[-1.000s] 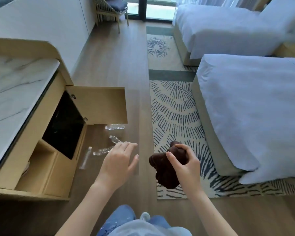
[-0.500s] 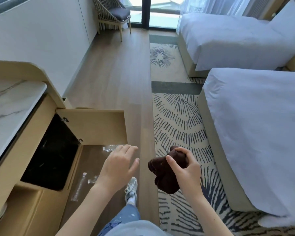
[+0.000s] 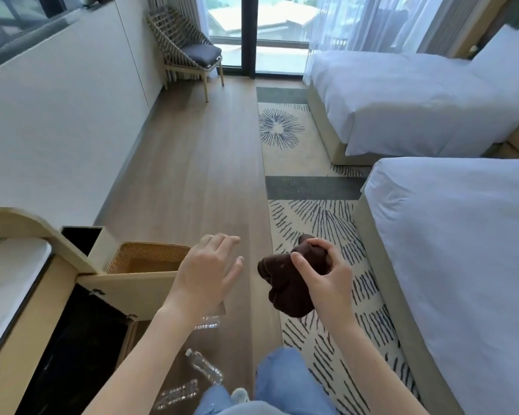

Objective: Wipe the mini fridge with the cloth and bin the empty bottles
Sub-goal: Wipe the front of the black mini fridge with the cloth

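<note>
Plainly, neither half of the job looks finished, and I judge the person to be between steps, standing over the open cabinet (image 3: 51, 348) with the cloth ready. Taking that cabinet as the landmark: its dark interior, presumably the mini fridge (image 3: 81, 354), fills its lower front, and its wooden door (image 3: 132, 290) swings out across the floor. Just beyond the door sits a woven bin (image 3: 144, 254), open-topped, with nothing visible inside it. The beds lie well to the far side from the cabinet, leaving a long strip of bare wooden floor (image 3: 198, 175) between as walking room.

On the floor in front of the cabinet lie three clear empty bottles: one (image 3: 206, 322) just under the door's outer edge, one (image 3: 206, 368) nearer the person's knee, one (image 3: 177, 395) closest to the feet. None is in the bin.

The right hand (image 3: 327, 283) is clenched around the bunched dark brown cloth (image 3: 285, 286), thumb pressed over its top. The left hand (image 3: 207, 274) hangs over the door's outer end with fingers loosely spread, holding nothing.

The next move probably calls for bending low, either to bring the cloth to the fridge or to gather bottles with the free hand. The door's corner juts into that path, and the bottles underfoot could roll if stepped on.
</note>
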### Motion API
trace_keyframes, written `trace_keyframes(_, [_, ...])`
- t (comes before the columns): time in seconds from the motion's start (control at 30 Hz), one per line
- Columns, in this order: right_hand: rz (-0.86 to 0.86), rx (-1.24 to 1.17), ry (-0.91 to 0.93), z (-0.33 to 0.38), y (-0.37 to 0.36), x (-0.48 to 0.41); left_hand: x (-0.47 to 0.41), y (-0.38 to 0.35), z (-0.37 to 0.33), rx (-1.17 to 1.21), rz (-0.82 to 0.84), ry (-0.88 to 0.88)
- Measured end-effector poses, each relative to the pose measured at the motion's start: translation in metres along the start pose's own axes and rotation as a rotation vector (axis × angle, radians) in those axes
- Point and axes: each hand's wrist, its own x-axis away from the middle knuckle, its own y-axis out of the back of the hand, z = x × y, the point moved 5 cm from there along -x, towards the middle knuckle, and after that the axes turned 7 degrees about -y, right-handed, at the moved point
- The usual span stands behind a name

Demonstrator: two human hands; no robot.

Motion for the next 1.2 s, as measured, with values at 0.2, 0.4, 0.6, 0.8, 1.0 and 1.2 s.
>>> trace_keyframes(0.2, [0.143,0.057,0.060,0.002,-0.047,-0.074,-0.023,-0.021,0.039,-0.011,-0.012,0.160])
trace_keyframes(0.4, [0.440,0.075,0.116,0.018,-0.120,-0.129,-0.022,-0.005,0.078,-0.077,-0.146,0.458])
trace_keyframes(0.6, [0.759,0.043,0.193,0.040,-0.206,-0.139,0.022,0.022,0.100,-0.192,-0.242,0.782])
trace_keyframes(0.8, [1.137,0.033,0.219,0.048,-0.277,-0.095,0.097,0.041,0.076,-0.323,-0.344,1.121])
trace_keyframes(1.0, [1.455,0.058,0.258,0.046,-0.310,-0.030,0.161,0.034,0.023,-0.382,-0.429,1.418])
trace_keyframes(1.2, [1.668,0.136,0.279,0.027,-0.321,0.020,0.198,0.015,-0.012,-0.387,-0.465,1.628])
